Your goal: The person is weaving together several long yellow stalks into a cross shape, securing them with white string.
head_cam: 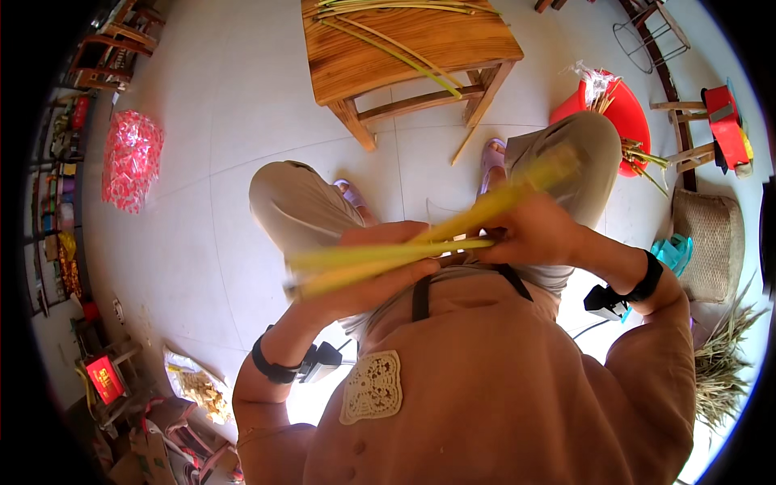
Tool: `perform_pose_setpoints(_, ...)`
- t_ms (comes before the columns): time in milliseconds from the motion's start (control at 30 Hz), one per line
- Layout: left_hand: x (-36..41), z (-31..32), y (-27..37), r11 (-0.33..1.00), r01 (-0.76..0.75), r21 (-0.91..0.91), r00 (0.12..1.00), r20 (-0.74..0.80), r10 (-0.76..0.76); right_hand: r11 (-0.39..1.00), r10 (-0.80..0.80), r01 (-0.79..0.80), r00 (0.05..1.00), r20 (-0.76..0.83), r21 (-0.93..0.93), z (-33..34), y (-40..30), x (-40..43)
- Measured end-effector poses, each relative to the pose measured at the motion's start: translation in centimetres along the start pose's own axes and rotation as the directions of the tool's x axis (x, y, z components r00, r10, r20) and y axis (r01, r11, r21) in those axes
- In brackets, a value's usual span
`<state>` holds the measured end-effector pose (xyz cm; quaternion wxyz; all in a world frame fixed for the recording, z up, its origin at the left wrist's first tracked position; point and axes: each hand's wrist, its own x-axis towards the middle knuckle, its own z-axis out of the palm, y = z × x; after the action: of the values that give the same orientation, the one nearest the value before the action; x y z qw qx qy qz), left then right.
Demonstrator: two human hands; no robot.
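Above my lap, yellow-green plant stalks (pixel 364 259) lie across my left hand (pixel 388 282), between its fingers and thumb. Motion blurs their outer ends at the left. My right hand (pixel 533 233) grips stalks too; a thicker blurred yellow length (pixel 485 209) slants from between the hands up over my right knee. The two sets cross or meet near my right fingertips, and I cannot tell how they join. Beyond my knees, more long stalks (pixel 394 51) rest on a wooden stool (pixel 418 60), two of them slanting past its near edge.
A red bucket (pixel 633 115) with cut stalks (pixel 642 157) stands beyond my right knee. At left on the tiled floor sits a pink-and-white patterned bag (pixel 132 160). A woven cushion (pixel 706 245) and dry plant bundle (pixel 724 361) are at right. Black straps with devices circle both wrists.
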<state>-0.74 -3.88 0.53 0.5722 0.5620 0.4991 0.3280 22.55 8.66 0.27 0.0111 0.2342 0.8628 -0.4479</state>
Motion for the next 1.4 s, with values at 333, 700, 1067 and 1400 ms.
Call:
perform_pose_setpoints(333, 1.0, 0.9, 2.2, 0.240, -0.488, 0.839, 0.668, 0.182, 0.722, 0.526, -0.767, 0.324, 0.581, -0.273, -0.786, -1.0, 0.9, 0.9)
perform_pose_setpoints(700, 1.2, 1.0, 3.3, 0.057, -0.369, 0.928, 0.592, 0.187, 0.784, 0.413, -0.851, 0.184, 0.426, -0.306, -0.892, -2.2, 0.2, 1.4)
perform_pose_setpoints(1067, 1.1, 0.8, 3.5, 0.044, -0.395, 0.918, 0.575, 0.210, 0.791, 0.421, -0.848, 0.180, 0.425, -0.315, -0.889, -2.5, -0.3, 1.2)
perform_pose_setpoints(1400, 1.2, 0.4, 3.5, 0.046, -0.401, 0.915, 0.574, 0.211, 0.792, 0.428, -0.839, 0.179, 0.443, -0.316, -0.886, -2.6, -0.3, 1.4)
